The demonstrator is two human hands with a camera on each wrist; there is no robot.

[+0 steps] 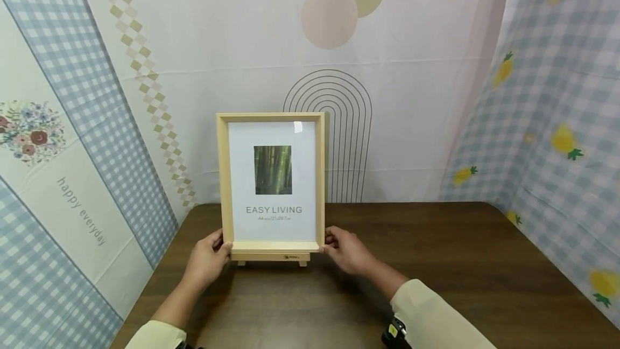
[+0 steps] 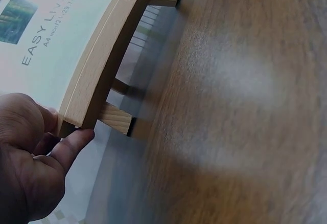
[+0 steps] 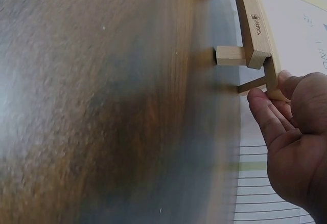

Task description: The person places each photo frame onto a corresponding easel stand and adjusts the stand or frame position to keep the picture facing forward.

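A light wooden picture frame point(image 1: 320, 187) stands upright on a small wooden easel point(image 1: 271, 257) on the table. Behind its glazing is a white sheet with a bamboo picture and the words EASY LIVING. My left hand point(image 1: 208, 256) grips the frame's lower left corner, thumb at the front; in the left wrist view its fingertips reach beneath the corner by the easel's ledge point(image 2: 110, 55). At the lower right corner my right hand point(image 1: 350, 250) pinches the frame, its thumb in front and fingers behind and below. The easel's short legs point(image 3: 231, 55) show in the right wrist view.
The dark brown wooden table point(image 1: 436, 263) extends on both sides and in front of the easel. A patterned white cloth point(image 1: 232, 26) hangs close behind, with checked cloths point(image 1: 557, 96) at the sides. A dark wrist device point(image 1: 396, 333) sits at the right sleeve.
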